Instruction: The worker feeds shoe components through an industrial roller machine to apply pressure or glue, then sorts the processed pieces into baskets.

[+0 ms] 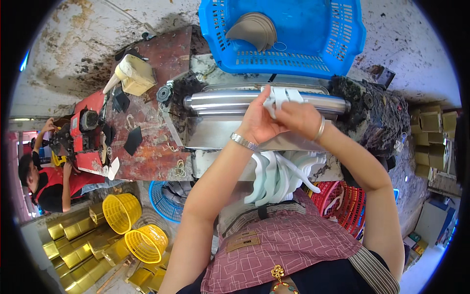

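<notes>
Both hands are together in front of a machine's shiny metal rollers point(220, 102). White flat pieces with cut edges point(280, 94) lie between them; their exact kind I cannot make out. My left hand point(258, 119) holds them from the left, thumb pointing up along their edge. From the right, my right hand point(299, 120) grips them with bent fingers, partly hiding them. Below my wrists, a bunch of curved white and pale green strips point(274, 176) hangs over the machine's front edge, above my lap.
A blue plastic basket point(303, 68) with tan curved sheets point(254, 30) stands behind the rollers. Left is a worn red tabletop point(161, 122) with black scraps and a cream container point(137, 76). A person point(49, 181) works at far left. Yellow baskets point(121, 213) and a red basket point(350, 206) stand below.
</notes>
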A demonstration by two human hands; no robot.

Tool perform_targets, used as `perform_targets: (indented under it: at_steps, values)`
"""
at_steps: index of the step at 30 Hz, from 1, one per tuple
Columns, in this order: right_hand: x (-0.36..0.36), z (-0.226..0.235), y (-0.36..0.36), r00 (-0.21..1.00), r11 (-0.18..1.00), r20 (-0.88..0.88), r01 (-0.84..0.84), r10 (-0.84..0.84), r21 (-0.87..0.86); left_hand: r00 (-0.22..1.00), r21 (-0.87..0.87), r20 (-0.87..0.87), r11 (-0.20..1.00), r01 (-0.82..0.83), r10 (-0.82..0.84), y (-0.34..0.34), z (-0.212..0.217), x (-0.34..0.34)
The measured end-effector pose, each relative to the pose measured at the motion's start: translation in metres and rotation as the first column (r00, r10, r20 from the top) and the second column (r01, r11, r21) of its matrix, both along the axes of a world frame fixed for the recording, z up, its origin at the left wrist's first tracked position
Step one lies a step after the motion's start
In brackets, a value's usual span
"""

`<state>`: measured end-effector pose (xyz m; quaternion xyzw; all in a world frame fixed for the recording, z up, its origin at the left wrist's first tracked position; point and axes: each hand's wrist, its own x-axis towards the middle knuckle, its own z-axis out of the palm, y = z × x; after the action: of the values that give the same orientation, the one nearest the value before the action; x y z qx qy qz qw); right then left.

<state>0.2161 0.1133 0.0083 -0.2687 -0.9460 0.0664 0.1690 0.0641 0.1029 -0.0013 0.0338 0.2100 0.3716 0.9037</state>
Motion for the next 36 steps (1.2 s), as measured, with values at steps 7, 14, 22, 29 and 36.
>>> perform_targets:
  at_steps: [7, 14, 22, 29, 36]
  values:
    - [0.012, -0.010, -0.053, 0.994, 0.994, -0.098, -0.043, 0.053, 0.102, 0.977, -0.150, -0.178, 0.985, 0.087, -0.114, -0.037, -0.029, 0.013]
    - [0.012, 0.001, -0.132, 0.969, 0.958, -0.230, 0.020, -0.089, -0.287, 0.963, -0.384, -0.259, 0.923, -0.029, -0.078, -0.141, -0.030, 0.032]
    - [0.019, -0.016, -0.074, 0.964, 0.961, -0.226, 0.080, -0.143, -0.266, 0.984, -0.343, -0.180, 0.938, -0.053, -0.010, -0.069, -0.039, 0.021]
    - [0.010, 0.001, 0.062, 0.666, 0.490, 0.397, 0.740, -0.631, -0.461, 0.888, -0.195, -0.445, 0.980, 0.028, -0.114, -0.143, -0.038, -0.020]
    - [-0.076, -0.055, 0.122, 0.811, 0.422, 0.469, 0.584, -0.351, -0.694, -0.011, 0.210, -0.975, 0.938, 0.275, 0.221, -0.166, -0.113, -0.015]
